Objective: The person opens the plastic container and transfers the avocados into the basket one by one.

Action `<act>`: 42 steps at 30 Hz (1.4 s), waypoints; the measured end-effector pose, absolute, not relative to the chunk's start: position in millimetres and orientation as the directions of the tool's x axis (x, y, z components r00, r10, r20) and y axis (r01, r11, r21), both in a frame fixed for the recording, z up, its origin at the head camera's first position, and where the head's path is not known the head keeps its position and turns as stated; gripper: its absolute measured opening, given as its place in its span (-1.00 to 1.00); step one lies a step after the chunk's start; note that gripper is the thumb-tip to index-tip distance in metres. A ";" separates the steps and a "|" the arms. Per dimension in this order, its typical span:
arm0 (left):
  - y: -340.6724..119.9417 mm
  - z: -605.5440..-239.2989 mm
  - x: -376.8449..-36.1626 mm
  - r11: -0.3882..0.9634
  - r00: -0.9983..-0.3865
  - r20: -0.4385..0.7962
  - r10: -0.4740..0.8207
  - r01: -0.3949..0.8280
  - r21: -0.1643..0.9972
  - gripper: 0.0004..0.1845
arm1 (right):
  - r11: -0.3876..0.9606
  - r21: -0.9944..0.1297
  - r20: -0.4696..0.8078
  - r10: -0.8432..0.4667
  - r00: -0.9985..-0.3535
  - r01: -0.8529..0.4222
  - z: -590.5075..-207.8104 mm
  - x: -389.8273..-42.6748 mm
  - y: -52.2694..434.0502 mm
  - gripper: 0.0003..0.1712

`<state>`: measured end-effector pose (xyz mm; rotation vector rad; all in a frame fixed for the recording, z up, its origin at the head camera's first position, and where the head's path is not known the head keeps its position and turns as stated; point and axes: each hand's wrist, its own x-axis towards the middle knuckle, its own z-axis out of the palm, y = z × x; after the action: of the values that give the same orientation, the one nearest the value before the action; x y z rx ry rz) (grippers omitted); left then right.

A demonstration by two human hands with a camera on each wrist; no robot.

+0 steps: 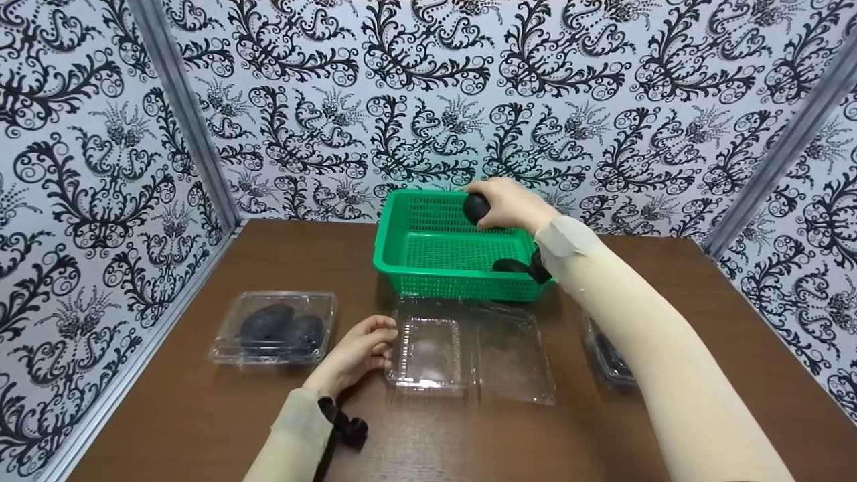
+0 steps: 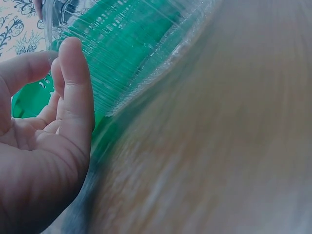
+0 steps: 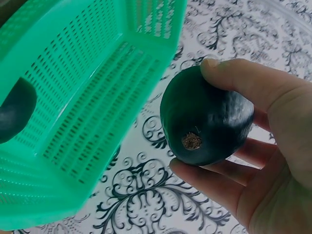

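My right hand [image 1: 507, 204] grips a dark avocado [image 1: 476, 208] above the far right part of a green plastic basket [image 1: 415, 221]. In the right wrist view the avocado [image 3: 207, 116] sits between thumb and fingers [image 3: 209, 180], stem end showing. Another avocado [image 3: 15, 109] lies in the basket [image 3: 92, 97]. My left hand [image 1: 358, 351] rests on the table with fingers loosely curled against the left edge of an open clear clamshell box [image 1: 469, 348]. The left wrist view shows the fingers [image 2: 73, 83] beside that clear box [image 2: 141, 44].
A closed clear clamshell [image 1: 276, 328] holding dark avocados sits at the left of the brown table [image 1: 201, 415]. Another clear container [image 1: 606, 355] is partly hidden behind my right forearm. Patterned walls [image 1: 428, 87] enclose the table on three sides.
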<state>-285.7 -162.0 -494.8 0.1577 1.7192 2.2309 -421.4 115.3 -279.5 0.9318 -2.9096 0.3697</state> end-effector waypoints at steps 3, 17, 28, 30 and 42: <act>-161.3 -494.4 -286.1 -0.221 -0.942 -0.107 0.319 -0.183 0.958 -0.70 | 0.792 -0.213 0.140 -0.554 -0.820 -0.572 -282.4 -426.5 119.6 -0.21; -157.7 -494.2 -287.9 -0.214 -0.940 -0.104 0.325 -0.180 0.960 -0.66 | 0.818 -0.251 0.119 -0.505 -0.855 -0.518 -301.4 -435.6 130.3 -0.27; -158.6 -494.2 -288.0 -0.214 -0.941 -0.100 0.323 -0.176 0.961 -0.65 | 0.802 -0.312 0.059 -0.519 -0.853 -0.510 -317.3 -432.7 128.8 -0.24; -159.1 -494.3 -288.1 -0.212 -0.941 -0.099 0.324 -0.175 0.962 -0.67 | 0.799 -0.323 0.045 -0.522 -0.852 -0.507 -320.8 -432.3 129.3 -0.24; -162.8 -495.5 -286.7 -0.219 -0.943 -0.099 0.316 -0.174 0.960 -0.64 | 0.807 -0.330 -0.031 -0.528 -0.849 -0.490 -334.6 -436.1 126.9 -0.24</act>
<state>-286.7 -162.8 -495.5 0.1689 1.7307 2.2270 -436.1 126.9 -334.6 0.8773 -3.1007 0.5123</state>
